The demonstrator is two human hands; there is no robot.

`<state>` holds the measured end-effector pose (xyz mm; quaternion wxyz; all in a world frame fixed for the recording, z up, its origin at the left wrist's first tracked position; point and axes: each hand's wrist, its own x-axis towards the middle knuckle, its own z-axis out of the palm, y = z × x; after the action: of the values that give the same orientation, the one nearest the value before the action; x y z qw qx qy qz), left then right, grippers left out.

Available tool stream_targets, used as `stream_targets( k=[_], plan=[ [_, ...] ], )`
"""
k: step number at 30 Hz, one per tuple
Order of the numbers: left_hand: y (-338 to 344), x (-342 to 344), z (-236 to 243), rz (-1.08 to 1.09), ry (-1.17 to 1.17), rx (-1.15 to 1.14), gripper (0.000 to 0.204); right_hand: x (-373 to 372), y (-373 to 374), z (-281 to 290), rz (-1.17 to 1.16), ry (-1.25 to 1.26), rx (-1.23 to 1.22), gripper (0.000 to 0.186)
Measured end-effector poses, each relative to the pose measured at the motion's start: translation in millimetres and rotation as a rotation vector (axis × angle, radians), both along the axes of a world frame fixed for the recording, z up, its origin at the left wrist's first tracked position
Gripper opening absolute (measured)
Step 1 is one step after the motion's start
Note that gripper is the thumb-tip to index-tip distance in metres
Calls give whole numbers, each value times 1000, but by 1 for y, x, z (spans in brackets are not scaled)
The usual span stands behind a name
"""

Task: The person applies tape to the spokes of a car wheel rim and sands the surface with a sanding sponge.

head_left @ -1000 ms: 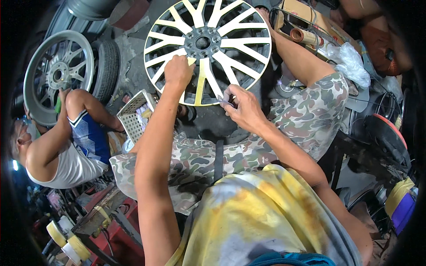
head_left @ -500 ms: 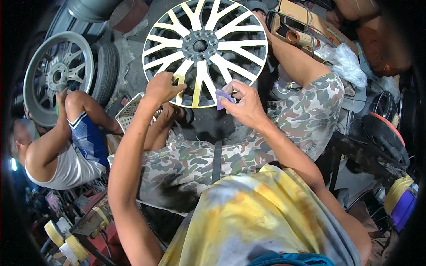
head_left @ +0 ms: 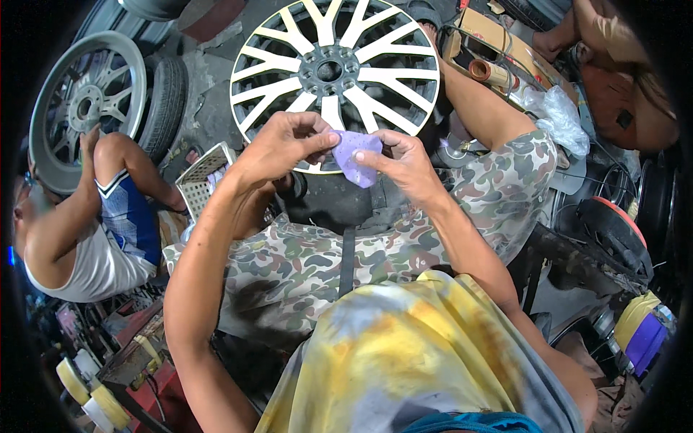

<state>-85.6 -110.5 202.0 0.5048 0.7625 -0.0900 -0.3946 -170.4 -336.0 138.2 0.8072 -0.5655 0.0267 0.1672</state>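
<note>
My left hand (head_left: 296, 144) pinches the left edge of a small, thin purple sheet (head_left: 355, 169), speckled and irregular in outline. My right hand (head_left: 398, 166) grips the same sheet from the right, thumb on its face. The sheet is held up over the near edge of a large multi-spoke wheel rim (head_left: 379, 76), whose spokes are cream-white with dark gaps and a dark hub. Part of the near rim is hidden behind my hands and the sheet. My legs, in camouflage shorts, lie beside and below the rim.
At left a co-worker (head_left: 86, 245) sits by a grey rim (head_left: 42, 148) and a tyre (head_left: 166, 112). A plastic basket (head_left: 198, 177) stands nearby. Cardboard (head_left: 484, 32), cables, plastic bags (head_left: 567, 137) and another person (head_left: 606, 94) are at right. Tape rolls (head_left: 79, 379) lie lower left.
My left hand has come off the rim and moved right to take hold of the purple sheet. My right hand has turned the sheet, so more of its face shows.
</note>
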Motion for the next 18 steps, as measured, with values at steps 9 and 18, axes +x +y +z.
stream_targets(
  k=[9,18],
  plan=[
    [-13,-4,9,105,129,-114,23,0,-6,-13,-142,15,180,22],
    [4,-19,46,-279,-508,426,28,40,-31,26,-53,-91,-25,28]
  ],
)
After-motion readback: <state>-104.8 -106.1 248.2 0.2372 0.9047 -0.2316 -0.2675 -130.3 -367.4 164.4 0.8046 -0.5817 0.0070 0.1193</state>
